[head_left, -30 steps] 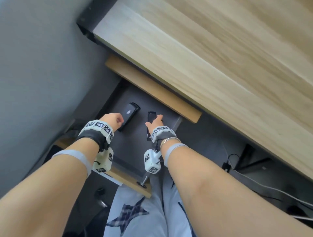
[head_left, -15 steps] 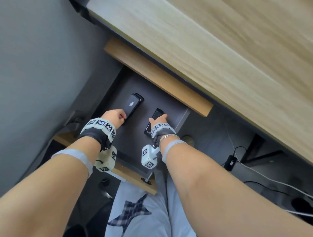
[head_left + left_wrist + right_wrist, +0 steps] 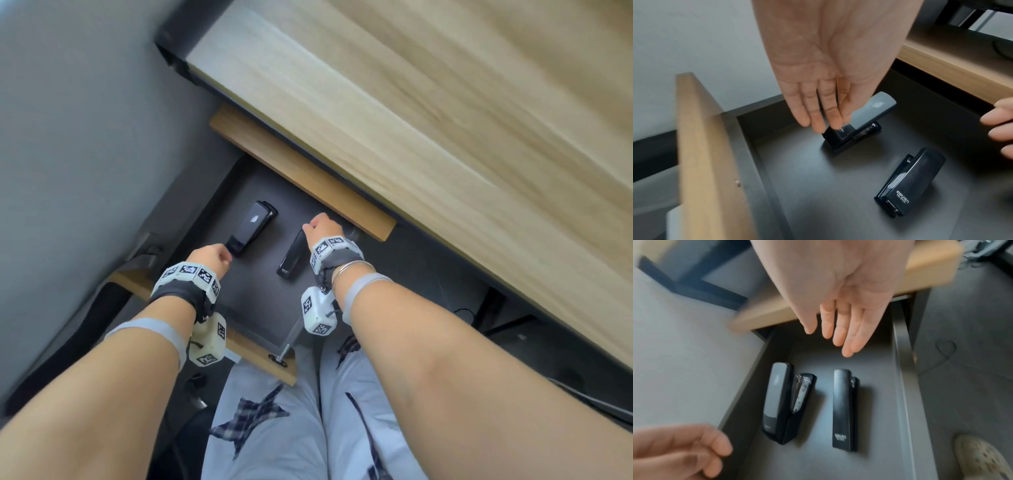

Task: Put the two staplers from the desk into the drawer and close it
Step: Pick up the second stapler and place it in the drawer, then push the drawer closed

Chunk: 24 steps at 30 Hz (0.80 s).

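Two black staplers lie side by side on the floor of the open drawer (image 3: 260, 294). The left stapler (image 3: 251, 228) has a grey top (image 3: 869, 113) and is also in the right wrist view (image 3: 780, 402). The right stapler (image 3: 291, 257) (image 3: 914, 180) (image 3: 842, 410) is all black. My left hand (image 3: 210, 257) (image 3: 824, 123) hovers at the near end of the left stapler with straight fingers and holds nothing; whether it touches is unclear. My right hand (image 3: 322, 228) (image 3: 836, 339) is open above the drawer's far part, apart from the right stapler.
The drawer's wooden front (image 3: 260, 356) carries a key (image 3: 284, 353) and sits just above my knees. The light wood desk top (image 3: 445, 137) overhangs the drawer's far end. A grey wall (image 3: 68, 171) is on the left; cables (image 3: 466, 313) lie on the floor to the right.
Both hands were on the staplers in the drawer; now they have let go. The left hand has drawn back toward me and the right hand has lifted off toward the far end.
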Each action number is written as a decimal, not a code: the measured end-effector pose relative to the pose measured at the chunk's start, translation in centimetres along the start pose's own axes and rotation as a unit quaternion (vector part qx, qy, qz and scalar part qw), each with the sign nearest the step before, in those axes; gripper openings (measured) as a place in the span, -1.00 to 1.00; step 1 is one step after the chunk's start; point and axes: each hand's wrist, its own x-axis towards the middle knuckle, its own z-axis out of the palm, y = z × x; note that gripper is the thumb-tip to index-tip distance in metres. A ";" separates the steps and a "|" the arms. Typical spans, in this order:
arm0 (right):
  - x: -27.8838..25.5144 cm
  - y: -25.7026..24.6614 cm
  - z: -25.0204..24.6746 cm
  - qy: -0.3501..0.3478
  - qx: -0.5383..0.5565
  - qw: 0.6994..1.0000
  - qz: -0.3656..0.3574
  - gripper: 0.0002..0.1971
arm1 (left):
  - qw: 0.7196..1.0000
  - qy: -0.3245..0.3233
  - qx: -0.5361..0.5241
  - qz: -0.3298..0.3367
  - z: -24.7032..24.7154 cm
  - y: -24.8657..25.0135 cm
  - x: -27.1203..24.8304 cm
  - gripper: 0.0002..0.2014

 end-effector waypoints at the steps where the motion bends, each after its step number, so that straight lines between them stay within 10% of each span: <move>1: -0.6 -0.5 -0.8 0.001 -0.019 1.000 -0.022 -0.69 | 1.000 0.003 0.004 -0.015 -0.2 -0.2 -0.7 -0.71; 12: -5.6 -6.5 -10.4 0.097 -0.035 0.964 -0.247 -0.72 | 0.977 -0.056 0.149 -0.145 -1.2 -2.4 -8.0 -0.61; 24: -0.6 -0.8 -14.5 0.354 -0.138 0.904 -0.196 -0.65 | 0.966 -0.108 0.184 -0.147 0.8 -3.4 -9.2 -0.57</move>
